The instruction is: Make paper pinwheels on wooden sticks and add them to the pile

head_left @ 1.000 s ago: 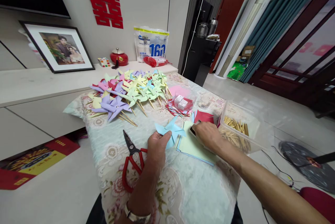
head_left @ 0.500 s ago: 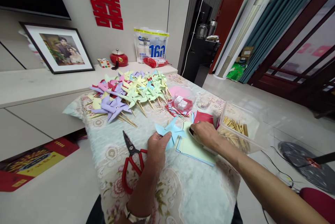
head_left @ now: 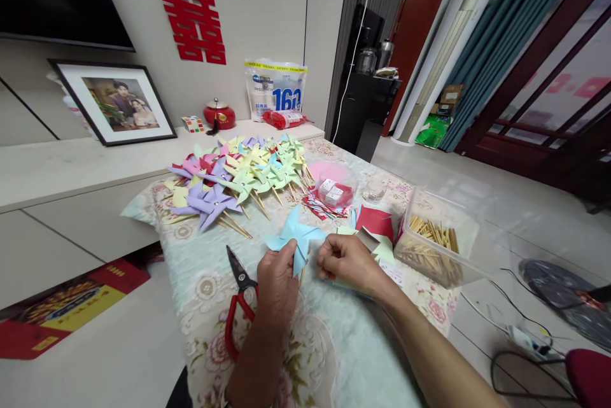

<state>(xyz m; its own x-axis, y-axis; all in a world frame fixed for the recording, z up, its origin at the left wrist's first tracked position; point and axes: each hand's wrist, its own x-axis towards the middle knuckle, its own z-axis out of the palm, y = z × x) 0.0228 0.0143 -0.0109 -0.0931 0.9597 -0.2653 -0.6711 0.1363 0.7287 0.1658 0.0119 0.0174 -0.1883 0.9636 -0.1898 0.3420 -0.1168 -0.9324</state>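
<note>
A light blue paper pinwheel point(head_left: 296, 233) is pinched between the thumb and fingers of my left hand point(head_left: 277, 277), with part of a thin stick showing below it. My right hand point(head_left: 348, 258) is just right of the pinwheel, its fingers curled together; whatever is between the fingertips is hidden or too small to name. Under and behind that hand lie pale green paper sheets point(head_left: 384, 250) and a small open box point(head_left: 367, 239), both partly covered. Red-handled shears point(head_left: 242, 279) lie left of my left hand, partly under the forearm.
Many finished pinwheels point(head_left: 243, 179) are heaped at the back left of the cloth-covered table. A clear plastic bin point(head_left: 424, 265) of short sticks stands at the right. Red paper point(head_left: 377, 220), a clear packet point(head_left: 337, 188) and a small round container point(head_left: 373, 190) lie behind my right hand.
My right hand has moved left from the small box on the paper stack to beside the pinwheel. My left hand, still holding the pinwheel, has shifted slightly left.
</note>
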